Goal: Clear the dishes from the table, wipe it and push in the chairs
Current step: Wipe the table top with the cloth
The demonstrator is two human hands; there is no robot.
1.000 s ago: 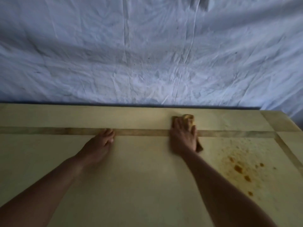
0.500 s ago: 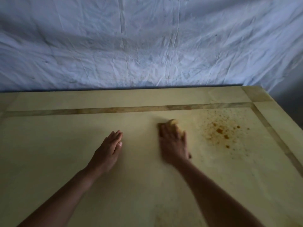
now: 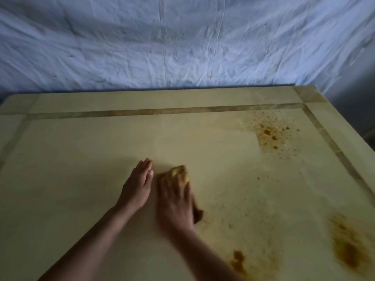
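Note:
A pale yellow table (image 3: 81,159) with a darker inlaid border fills the lower view. My right hand (image 3: 175,201) lies flat with straight fingers on a yellow-brown cloth (image 3: 180,172), pressing it on the tabletop; the cloth shows past the fingertips and at the hand's right side. My left hand (image 3: 138,185) rests flat on the table just left of it, fingers straight. Orange-brown spatter (image 3: 269,132) stains the far right of the table. More smears lie at the near right (image 3: 345,244) and beside my right forearm (image 3: 237,260).
A creased white sheet (image 3: 182,43) hangs behind the table's far edge. The table's right edge (image 3: 345,126) runs diagonally towards me. No dishes or chairs are in view.
My right hand has drawn the cloth back from the far inlaid strip towards me and to the left. My left hand has come back with it. The view has tilted down, showing more stains.

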